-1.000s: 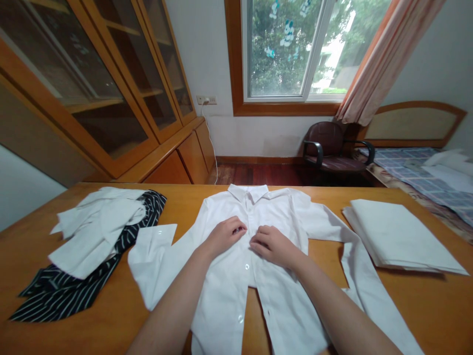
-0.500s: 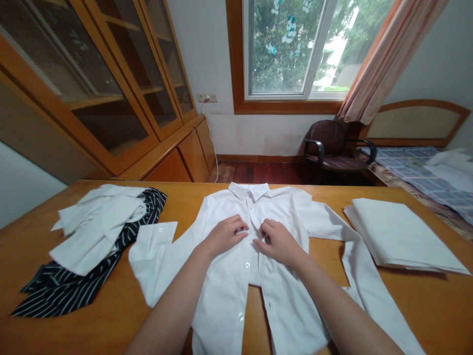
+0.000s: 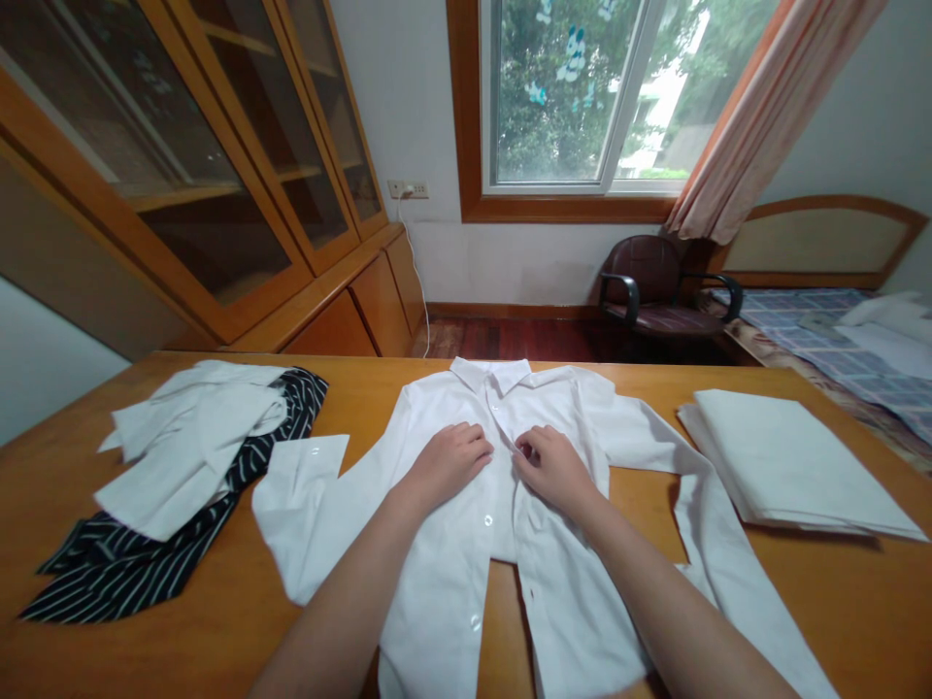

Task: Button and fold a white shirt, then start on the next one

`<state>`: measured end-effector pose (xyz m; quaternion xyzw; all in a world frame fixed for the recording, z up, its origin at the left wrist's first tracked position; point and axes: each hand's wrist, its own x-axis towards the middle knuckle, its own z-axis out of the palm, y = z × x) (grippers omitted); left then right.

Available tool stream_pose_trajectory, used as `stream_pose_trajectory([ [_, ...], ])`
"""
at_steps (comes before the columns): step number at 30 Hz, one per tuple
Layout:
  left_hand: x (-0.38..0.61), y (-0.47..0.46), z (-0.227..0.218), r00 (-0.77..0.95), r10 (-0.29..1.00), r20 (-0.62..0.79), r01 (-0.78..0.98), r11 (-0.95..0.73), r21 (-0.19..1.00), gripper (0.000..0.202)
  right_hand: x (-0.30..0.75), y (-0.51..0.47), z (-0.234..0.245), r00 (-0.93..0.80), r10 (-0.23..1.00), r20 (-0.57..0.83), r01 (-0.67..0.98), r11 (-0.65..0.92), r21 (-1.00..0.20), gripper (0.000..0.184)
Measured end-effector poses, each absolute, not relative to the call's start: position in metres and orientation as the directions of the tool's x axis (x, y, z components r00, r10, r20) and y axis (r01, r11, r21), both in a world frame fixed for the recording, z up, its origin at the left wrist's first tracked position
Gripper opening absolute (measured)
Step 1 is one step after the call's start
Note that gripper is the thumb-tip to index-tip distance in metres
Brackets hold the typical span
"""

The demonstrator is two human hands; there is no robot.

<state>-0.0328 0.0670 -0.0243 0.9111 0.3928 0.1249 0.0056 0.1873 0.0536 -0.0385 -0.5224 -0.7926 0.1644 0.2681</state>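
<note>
A white button-up shirt [image 3: 444, 573] lies face up on the wooden table [image 3: 218, 641], collar toward the window and sleeves spread to both sides. My left hand [image 3: 444, 464] rests on the shirt's chest, fingers curled and pinching the left edge of the front placket. My right hand [image 3: 554, 468] is just beside it, fingers pinched on the right placket edge. Both hands meet at the upper chest, below the collar. Lower down the shirt front hangs apart, showing the table between the two halves.
A heap of white cloth over a black-and-white striped garment [image 3: 146, 553] lies at the left. A folded white stack [image 3: 779, 466] sits at the right. Beyond the table stand a wooden cabinet [image 3: 218, 194], a dark armchair [image 3: 651, 291] and a bed [image 3: 837, 340].
Both hands have slid up the shirt front toward the collar, staying close together on the placket. The view has shifted slightly.
</note>
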Motion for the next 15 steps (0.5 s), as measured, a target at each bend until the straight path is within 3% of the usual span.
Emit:
stream_pose_trajectory([
  [6, -0.026, 0.063, -0.019, 0.652, 0.727, 0.216, 0.740, -0.672, 0.028, 0.016, 0.190, 0.059, -0.044, -0.226, 0.944, 0.241, 0.719, 0.328, -0.612, 0.014],
  [15, -0.030, 0.066, -0.029, 0.644, 0.723, 0.250, 0.731, -0.678, 0.078, 0.014, 0.192, 0.061, -0.045, -0.216, 0.953, 0.212, 0.694, 0.302, -0.654, 0.019],
])
